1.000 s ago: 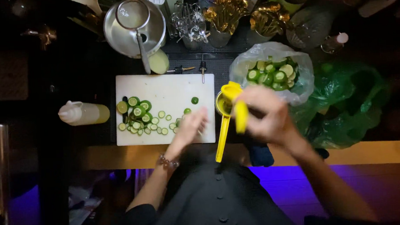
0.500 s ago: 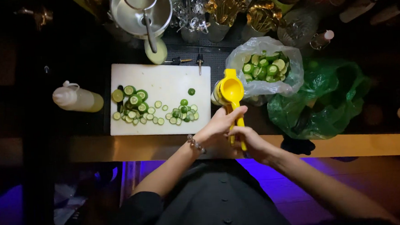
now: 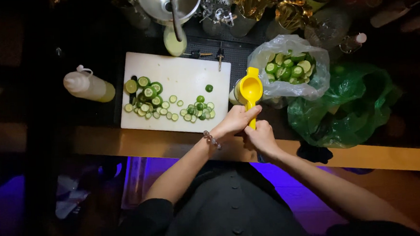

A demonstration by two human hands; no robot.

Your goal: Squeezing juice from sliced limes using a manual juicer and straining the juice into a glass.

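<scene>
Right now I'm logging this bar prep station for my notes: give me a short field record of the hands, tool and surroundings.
left hand: grips the handles of the yellow citrus squeezer
right hand: grips the same handles, lower down
squeezer: closed, over a container
cutting board: white, with lime ends and slices
clear bag: holds lime halves
green bag: right of it
squeeze bottle: left of board

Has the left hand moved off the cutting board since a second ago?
Yes. The left hand has gone right, off the cutting board, and now grips the yellow squeezer handle beside the right hand.
</scene>
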